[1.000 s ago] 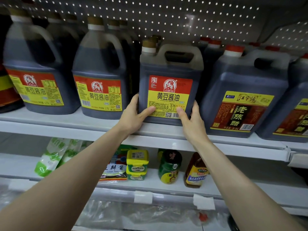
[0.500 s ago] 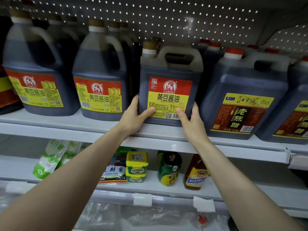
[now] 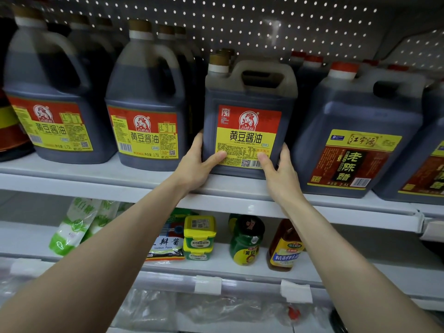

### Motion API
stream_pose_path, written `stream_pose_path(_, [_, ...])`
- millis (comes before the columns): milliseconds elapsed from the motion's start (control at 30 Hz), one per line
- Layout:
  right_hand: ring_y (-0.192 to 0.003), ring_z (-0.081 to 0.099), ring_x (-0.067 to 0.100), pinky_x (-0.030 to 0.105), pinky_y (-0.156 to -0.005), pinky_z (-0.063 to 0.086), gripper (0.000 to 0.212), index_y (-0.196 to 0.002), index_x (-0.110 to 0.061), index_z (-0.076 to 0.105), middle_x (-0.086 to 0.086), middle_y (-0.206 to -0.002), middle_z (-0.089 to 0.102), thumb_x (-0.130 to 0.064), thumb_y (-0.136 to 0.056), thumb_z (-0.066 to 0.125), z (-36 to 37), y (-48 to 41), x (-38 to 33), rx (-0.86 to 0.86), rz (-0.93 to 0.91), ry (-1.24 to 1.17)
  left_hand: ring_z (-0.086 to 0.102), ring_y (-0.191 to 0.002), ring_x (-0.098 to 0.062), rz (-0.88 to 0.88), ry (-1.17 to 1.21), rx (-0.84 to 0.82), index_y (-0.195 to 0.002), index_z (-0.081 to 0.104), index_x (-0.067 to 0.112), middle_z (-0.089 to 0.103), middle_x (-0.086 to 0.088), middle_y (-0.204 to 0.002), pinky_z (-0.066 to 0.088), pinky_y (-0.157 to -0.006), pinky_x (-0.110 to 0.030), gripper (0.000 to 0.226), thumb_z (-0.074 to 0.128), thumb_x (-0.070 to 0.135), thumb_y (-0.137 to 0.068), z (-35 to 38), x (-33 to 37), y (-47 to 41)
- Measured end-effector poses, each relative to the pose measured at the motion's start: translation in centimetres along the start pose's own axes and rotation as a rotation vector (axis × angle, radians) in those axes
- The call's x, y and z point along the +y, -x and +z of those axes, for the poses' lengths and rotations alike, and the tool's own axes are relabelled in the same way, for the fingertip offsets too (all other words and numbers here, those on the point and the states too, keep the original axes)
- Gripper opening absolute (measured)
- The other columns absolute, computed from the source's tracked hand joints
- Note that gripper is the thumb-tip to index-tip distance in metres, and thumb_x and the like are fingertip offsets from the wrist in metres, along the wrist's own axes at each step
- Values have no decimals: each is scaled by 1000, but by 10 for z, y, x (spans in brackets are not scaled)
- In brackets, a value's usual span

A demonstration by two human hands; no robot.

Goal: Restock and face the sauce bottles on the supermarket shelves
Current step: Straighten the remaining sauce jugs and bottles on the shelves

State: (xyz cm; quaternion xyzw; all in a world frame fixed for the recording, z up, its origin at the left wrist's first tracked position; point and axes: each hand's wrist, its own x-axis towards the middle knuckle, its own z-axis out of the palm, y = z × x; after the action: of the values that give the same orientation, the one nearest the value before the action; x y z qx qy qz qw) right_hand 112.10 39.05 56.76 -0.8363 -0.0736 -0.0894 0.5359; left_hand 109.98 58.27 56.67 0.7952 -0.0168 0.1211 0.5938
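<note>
Sauce bottles line the upper shelf (image 3: 72,179), and from the left 2 round-shouldered soy sauce jugs (image 3: 51,102) (image 3: 146,109) stand with red-and-yellow labels facing outward, more jugs queued behind each. Next, near the middle, a square soy sauce jug (image 3: 248,111) with a brown cap and a top handle stands upright at the shelf's front edge. The left hand (image 3: 195,164) wraps its lower left corner, thumb pressed flat on the label, the other fingers hidden round the side. The right hand (image 3: 280,174) clasps the lower right corner the same way, thumb on the label near the barcode. Just beside it to the right sits a vinegar jug (image 3: 360,131) with a red cap, angled slightly.

On the lower shelf (image 3: 348,258), left to right: green-and-white bags (image 3: 69,229), a soybean paste packet (image 3: 165,246), 2 stacked yellow-lidded tubs (image 3: 199,236), a green jar (image 3: 245,239) and an amber bottle (image 3: 283,248).
</note>
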Motion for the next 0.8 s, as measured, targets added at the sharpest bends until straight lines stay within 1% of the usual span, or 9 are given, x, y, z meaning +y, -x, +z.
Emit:
stream_pose_path(267, [-132,44,20,45,-111,35,64,-151,-28,20,-6,-145,47,-48,-96,47,1,-1,0,3,1,-8,50,-126,-14,-3,-4,-1,-148,24,24,52,5,-138,38,-111,-42,67,58,34,-92,1,3,1])
stream_pose_path(400, [-132,44,19,45,-111,35,64,-151,-29,20,-6,-144,48,-48,-96,47,1,0,0,5,-4,-6,50,-126,-14,0,-14,18,-148,25,25,52,6,-138,39,-110,-42,68,59,36,-91,1,3,1])
stream_pose_path(700, [-133,43,18,43,-112,34,64,-151,-28,19,-6,-145,46,-47,-96,47,0,0,0,-8,-8,-9,48,-128,-14,-20,-26,6,-149,22,26,50,6,-140,37,-111,-42,69,58,37,-91,2,4,2])
stream_pose_path(800, [-134,42,16,40,-113,34,64,-151,-29,22,-8,-145,47,-46,-95,50,-1,0,-1,-20,0,-52,49,-127,-13,-36,-29,6,-149,23,25,50,6,-140,38,-111,-41,68,58,37,-92,2,6,3])
